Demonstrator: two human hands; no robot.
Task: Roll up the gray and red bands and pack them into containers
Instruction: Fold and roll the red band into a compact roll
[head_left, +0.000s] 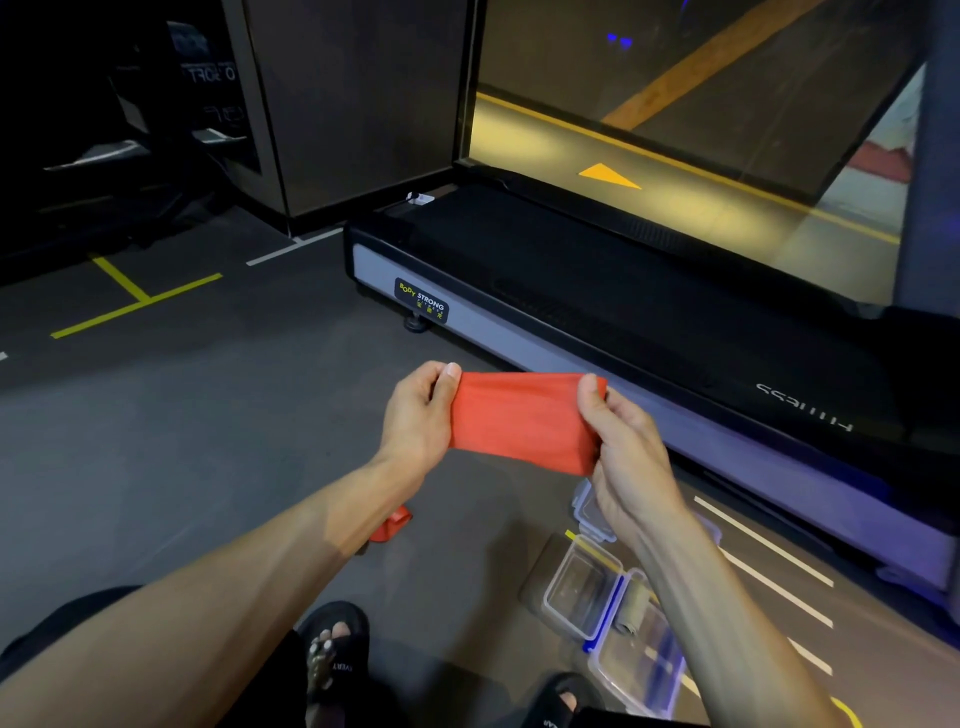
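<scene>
Dark gray floor (197, 441) under me, yellow and white tape lines on it. Treadmill (623, 322) stands on it ahead. Just before treadmill: clear containers (582, 587), one holding gray roll (635, 605). Red band end (392, 525) lies left of those.

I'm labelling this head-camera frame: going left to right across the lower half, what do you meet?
Yellow floor tape → left hand → red band → right hand → white floor stripes.
</scene>
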